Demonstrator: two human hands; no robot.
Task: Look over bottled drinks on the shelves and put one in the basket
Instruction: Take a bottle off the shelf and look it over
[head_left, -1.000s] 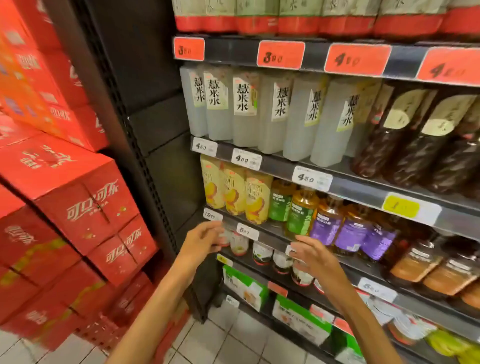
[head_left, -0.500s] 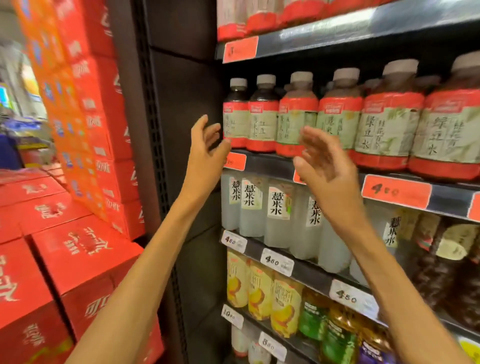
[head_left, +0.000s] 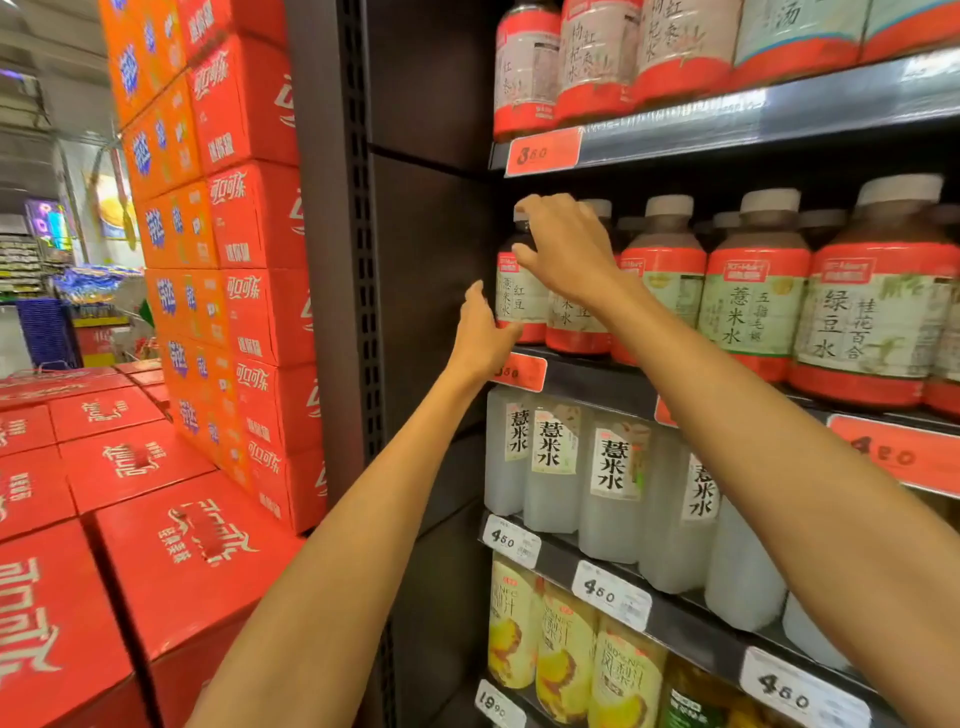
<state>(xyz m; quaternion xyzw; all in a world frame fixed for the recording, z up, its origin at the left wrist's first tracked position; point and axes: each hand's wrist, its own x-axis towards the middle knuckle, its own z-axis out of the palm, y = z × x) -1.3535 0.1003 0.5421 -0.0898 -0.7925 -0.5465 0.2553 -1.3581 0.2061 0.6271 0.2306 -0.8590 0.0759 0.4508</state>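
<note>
A: Near first. Two bare forearms run up from the bottom edge. Red cartons stacked near left, not in play.

B: Hands?

A: Left hand sits low at the left foot of the end bottle, palm against its lower label. Fingers are hidden behind the hand, so I can't tell whether they wrap it or only press. Right hand is higher, draped over the bottle's shoulder and neck, fingers curled round the cap area. Looks like a hold.

B: Where's the bottle exactly?

A: Leftmost in its row on the shelf, upright, base on the shelf, touching its right neighbour. Long axis vertical. No basket in view.

B: Key relation for the pull?

A: Bottle lies straight ahead of both hands, farther in, with the shelf side panel just left of it. The right hand has the better purchase at the top, the left is nearer the base. My guess is the exit is toward the person, kept upright, since the panel blocks leftward.

B: Farther back?

A: More bottles behind and to the right, blurred aisle far left.
</note>
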